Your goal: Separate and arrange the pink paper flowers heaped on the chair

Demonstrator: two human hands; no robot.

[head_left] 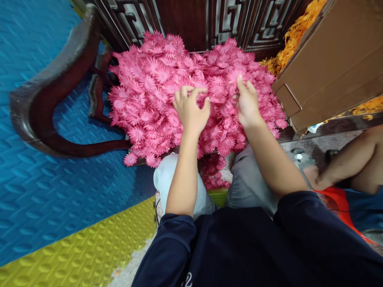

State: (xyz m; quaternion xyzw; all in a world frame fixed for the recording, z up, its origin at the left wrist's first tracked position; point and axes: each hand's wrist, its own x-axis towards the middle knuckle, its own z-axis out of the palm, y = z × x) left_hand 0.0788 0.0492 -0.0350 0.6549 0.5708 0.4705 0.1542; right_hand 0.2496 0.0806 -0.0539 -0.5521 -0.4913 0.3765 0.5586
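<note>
A big heap of pink artificial flowers (pixel 143 105) with thin, spiky petals lies on a dark wooden bench in front of me. Over the middle of the heap is my left hand (pixel 193 111), its fingers curved and a gap between thumb and forefinger; I see nothing in it. My right hand (pixel 248 103), farther right, pinches a single pink flower head (pixel 235 75) between thumb and fingers. The lower fingers of that hand are curled, and the exact spot of the grip is partly hidden.
A curved dark wooden armrest (pixel 38 107) stands at the left, above blue matting (pixel 74 199). On the right, a brown cardboard box (pixel 332 59) leans beside orange flowers (pixel 305 30). Another person's leg (pixel 353 163) is at the right edge. More pink flowers (pixel 214 171) lie below, between my knees.
</note>
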